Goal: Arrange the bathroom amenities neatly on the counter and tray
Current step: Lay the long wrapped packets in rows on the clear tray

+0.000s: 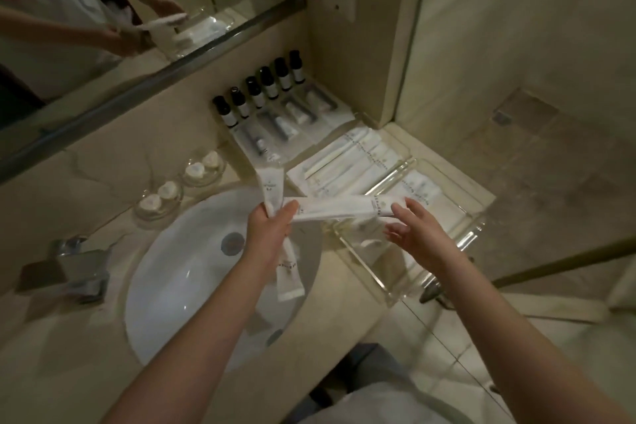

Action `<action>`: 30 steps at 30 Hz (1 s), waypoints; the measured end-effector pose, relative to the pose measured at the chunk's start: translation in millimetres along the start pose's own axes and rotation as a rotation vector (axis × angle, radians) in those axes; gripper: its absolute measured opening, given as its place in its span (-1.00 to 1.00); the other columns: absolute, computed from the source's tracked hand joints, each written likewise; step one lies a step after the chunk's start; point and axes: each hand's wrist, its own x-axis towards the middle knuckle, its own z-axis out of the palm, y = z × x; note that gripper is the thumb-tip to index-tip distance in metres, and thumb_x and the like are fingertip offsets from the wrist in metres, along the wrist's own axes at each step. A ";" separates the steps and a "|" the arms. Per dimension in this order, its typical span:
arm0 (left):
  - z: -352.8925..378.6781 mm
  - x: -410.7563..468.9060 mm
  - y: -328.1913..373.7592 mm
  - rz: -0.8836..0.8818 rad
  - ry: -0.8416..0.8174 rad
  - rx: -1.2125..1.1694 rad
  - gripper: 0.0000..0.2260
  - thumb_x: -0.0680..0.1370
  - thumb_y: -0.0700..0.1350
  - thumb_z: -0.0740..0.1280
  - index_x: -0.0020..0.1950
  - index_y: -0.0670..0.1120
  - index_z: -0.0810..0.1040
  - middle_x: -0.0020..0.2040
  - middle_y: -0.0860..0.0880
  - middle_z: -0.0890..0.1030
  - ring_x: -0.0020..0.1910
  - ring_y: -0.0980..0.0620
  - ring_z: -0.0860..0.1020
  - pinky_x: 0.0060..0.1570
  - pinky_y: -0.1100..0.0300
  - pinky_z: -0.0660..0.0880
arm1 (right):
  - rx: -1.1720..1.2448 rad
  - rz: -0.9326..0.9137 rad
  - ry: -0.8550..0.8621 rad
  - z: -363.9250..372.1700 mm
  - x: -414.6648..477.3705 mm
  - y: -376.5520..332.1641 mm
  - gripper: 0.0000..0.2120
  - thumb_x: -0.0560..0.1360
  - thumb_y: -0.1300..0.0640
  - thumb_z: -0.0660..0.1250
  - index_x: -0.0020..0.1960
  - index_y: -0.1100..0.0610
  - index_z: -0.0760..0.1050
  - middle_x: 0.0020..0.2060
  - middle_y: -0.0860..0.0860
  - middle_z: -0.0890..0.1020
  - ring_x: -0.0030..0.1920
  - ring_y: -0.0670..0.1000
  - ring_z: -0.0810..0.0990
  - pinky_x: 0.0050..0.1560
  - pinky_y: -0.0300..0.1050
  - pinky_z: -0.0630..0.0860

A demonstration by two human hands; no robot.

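Three white packets [270, 186] are gripped in the left hand [272, 234], fingers curled round the spot where they cross, above the right rim of the sink [179, 272]. One is fanned upward and one hangs down. The long packet [337, 208] is held out crosswise twd the tray [471, 237]. The right hand [416, 234] is spread w/ fingers straight. A fingertip is laid on the long packet's far end, and nothing is clamped by it yet.

Handling, as judged: the packets are very light. The wrap is thin & smooth, prob. w/ sth slim and stiff inside, so little bending is expected. Slipping betw. packets is the likely trouble, esp. in a loose fan, and a dropped one would land in the sink. The long packet is best pinched flat across its free end, or taken mid-length for steadier aim.

Edges & room: the tray is clear, so its raised wall is hard to see. The near rim lies just below the right hand and must be cleared from above. A row of laid packets [358, 162] fills the tray's back part, and open room appears nearer the front. Its near corner sits close to the edge of the table [113, 182]. Bottles [261, 89] & tubes [285, 124] are lined at the rear, well apart from both hands. Soap dishes [203, 167] sit just beyond the sink.
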 end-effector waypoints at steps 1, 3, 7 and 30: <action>6.2 -1.2 -2.7 -0.009 -0.020 0.030 -0.90 0.50 -0.17 0.36 -0.03 -0.13 0.49 -0.32 0.02 0.47 -0.39 0.10 0.40 -0.35 0.26 0.36 | 0.089 -0.006 0.044 1.3 1.4 0.8 -0.67 0.50 0.17 0.34 0.19 0.07 0.29 -0.09 0.07 0.55 -0.30 -0.02 0.53 -0.22 -0.18 0.54; 18.2 -5.0 -7.6 -0.030 -0.067 0.120 -0.95 0.49 -0.15 0.37 -0.12 -0.09 0.51 -0.33 0.00 0.46 -0.39 0.09 0.38 -0.36 0.24 0.36 | 0.118 -0.072 0.157 2.1 5.3 0.0 -0.90 0.53 0.19 0.29 -0.01 0.06 0.38 -0.21 0.03 0.53 -0.37 -0.06 0.49 -0.33 -0.26 0.51; 37.8 -10.1 -11.4 -0.020 -0.145 0.281 -0.89 0.48 -0.11 0.38 -0.03 -0.09 0.55 -0.35 0.02 0.47 -0.42 0.11 0.41 -0.53 0.40 0.38 | 0.010 -0.174 0.315 -19.8 12.0 -21.0 -0.92 0.51 0.22 0.31 -0.05 0.07 0.44 -0.26 0.00 0.54 -0.36 -0.09 0.46 -0.40 -0.34 0.48; 81.6 7.8 -17.0 -0.022 -0.284 0.399 -0.83 0.53 0.01 0.25 -0.17 -0.02 0.55 -0.09 -0.14 0.58 -0.35 0.06 0.44 -0.14 0.11 0.46 | -1.651 -0.384 0.585 -83.7 39.5 -11.2 -0.58 0.46 0.02 0.31 0.25 0.19 0.40 0.16 0.15 0.50 0.13 0.18 0.44 0.02 0.04 0.42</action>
